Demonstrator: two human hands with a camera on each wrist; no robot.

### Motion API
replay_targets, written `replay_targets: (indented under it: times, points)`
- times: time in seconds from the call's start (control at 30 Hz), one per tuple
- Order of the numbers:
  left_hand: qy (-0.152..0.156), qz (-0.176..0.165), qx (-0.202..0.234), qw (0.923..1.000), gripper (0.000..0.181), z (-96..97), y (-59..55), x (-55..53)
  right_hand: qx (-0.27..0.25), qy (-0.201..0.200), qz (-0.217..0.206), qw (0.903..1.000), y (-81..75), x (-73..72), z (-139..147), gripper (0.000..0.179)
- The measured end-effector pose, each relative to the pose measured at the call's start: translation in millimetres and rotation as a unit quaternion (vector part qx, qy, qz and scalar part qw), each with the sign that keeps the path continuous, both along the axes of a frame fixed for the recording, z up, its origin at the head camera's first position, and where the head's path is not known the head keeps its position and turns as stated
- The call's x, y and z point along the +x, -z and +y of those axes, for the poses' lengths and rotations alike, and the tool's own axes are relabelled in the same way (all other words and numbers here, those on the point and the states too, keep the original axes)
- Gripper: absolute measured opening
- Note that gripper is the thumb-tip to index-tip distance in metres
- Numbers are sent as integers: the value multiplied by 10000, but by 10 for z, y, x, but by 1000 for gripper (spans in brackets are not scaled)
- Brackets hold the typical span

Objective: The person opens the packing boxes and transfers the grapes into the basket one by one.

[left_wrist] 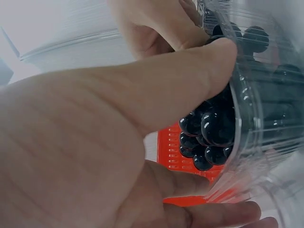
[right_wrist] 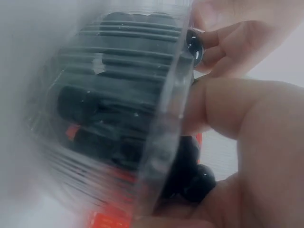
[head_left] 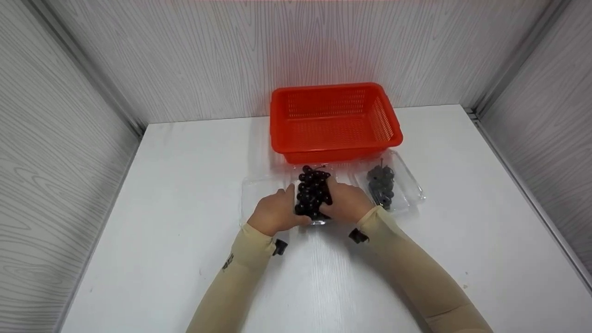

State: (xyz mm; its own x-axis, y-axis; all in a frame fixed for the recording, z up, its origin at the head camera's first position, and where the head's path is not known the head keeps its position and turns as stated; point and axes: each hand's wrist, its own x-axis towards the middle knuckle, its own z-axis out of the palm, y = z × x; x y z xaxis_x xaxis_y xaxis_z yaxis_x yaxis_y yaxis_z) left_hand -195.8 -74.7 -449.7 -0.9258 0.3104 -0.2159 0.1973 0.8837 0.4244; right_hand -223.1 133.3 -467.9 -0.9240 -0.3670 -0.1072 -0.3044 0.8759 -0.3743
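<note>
The step in hand looks to be settling a dark grape bunch [head_left: 313, 192] into a clear box [head_left: 319, 222] at the centre of the frame, where the bunch sits in the box with a few berries standing above its rim. Judging by this, the next move calls for tucking those berries below the rim without squashing them, then letting go gently. The left hand [head_left: 275, 210] comes up from the lower left, clasping the box's left side between thumb and fingers, its thumb at the rim. The right hand [head_left: 346, 200] reaches in from the lower right, bent over the bunch, with thumb and fingers curled against the grapes; how firmly it squeezes, I cannot tell. A second grape bunch [head_left: 381, 185] lies in clear packaging right of centre, and a red basket [head_left: 340, 155] stands at upper centre, just beyond the hands
</note>
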Motion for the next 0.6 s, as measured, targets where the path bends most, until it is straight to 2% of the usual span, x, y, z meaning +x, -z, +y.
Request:
replay_targets:
  times: [0.2,0.33,0.6]
  points:
    - [114,349,-170,9992,96,-3,15,-1,-153,154,526,9984,-19,37,-59,64]
    - [50,270,-264,9993,101,3,26,-5,-290,214,607,9975,-13,35,-78,65]
    - [9,171,-152,9997,102,14,-5,-22,-742,-62,532,9958,-32,42,-104,53]
